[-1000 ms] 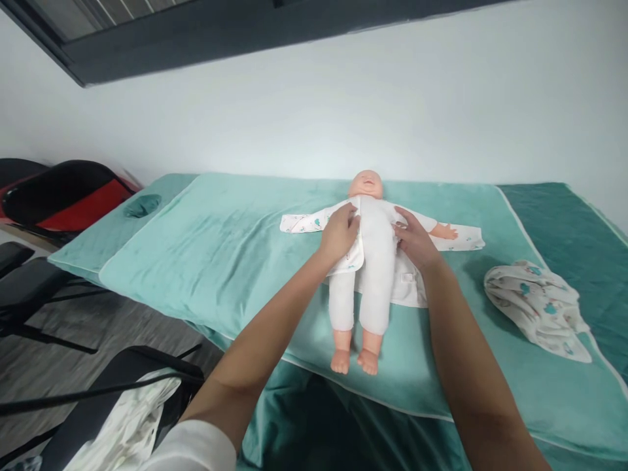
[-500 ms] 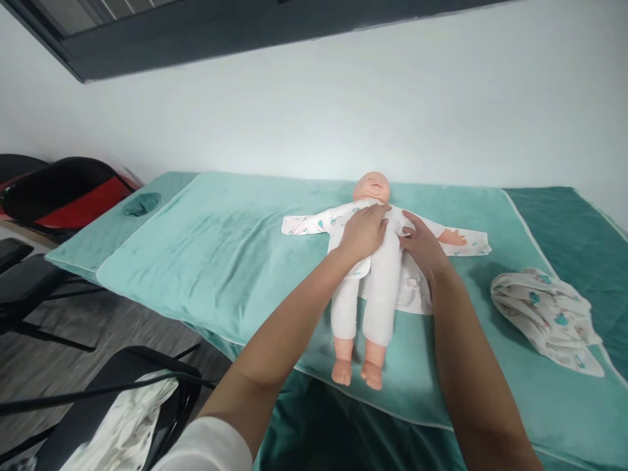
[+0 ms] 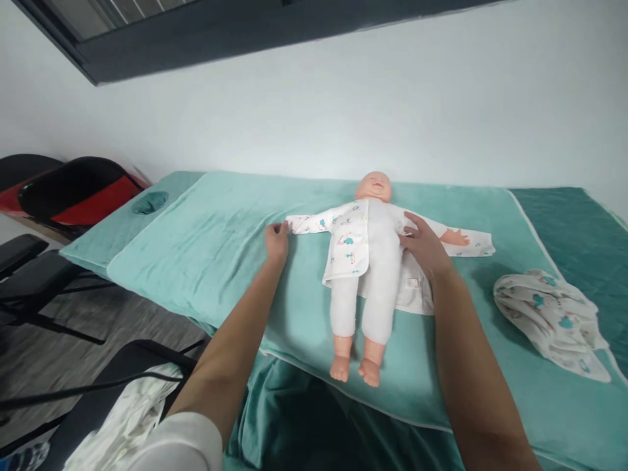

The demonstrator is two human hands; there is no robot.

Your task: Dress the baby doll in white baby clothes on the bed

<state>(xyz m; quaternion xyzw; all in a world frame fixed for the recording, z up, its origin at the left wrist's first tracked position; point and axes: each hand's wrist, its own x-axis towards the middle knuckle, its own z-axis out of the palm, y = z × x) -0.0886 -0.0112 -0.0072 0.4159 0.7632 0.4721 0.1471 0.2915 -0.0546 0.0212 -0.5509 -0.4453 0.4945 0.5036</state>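
A baby doll (image 3: 375, 187) with a white cloth body lies on its back, head toward the wall. A white printed baby shirt (image 3: 346, 243) covers one side of its chest, that sleeve stretched out to the left. At the sleeve's end, my left hand (image 3: 277, 241) pinches the cuff. My right hand (image 3: 424, 243) rests at the doll's other side by the armpit, fingers spread over the shirt's edge. The doll's hand (image 3: 455, 237) lies on top of the other sleeve (image 3: 481, 243), and the shirt's open half (image 3: 415, 288) is spread under the body.
A bundled printed cloth (image 3: 549, 320) lies on the right of the green-covered bed (image 3: 206, 235). The bed has a face hole (image 3: 150, 203) at its left end. Black chairs (image 3: 29, 261) stand at the left, one holding white clothing (image 3: 127, 412). A wall runs behind.
My left hand has moved left from the doll's chest to the sleeve cuff, leaving the shirt front flat. My right hand has stayed by the doll's side.
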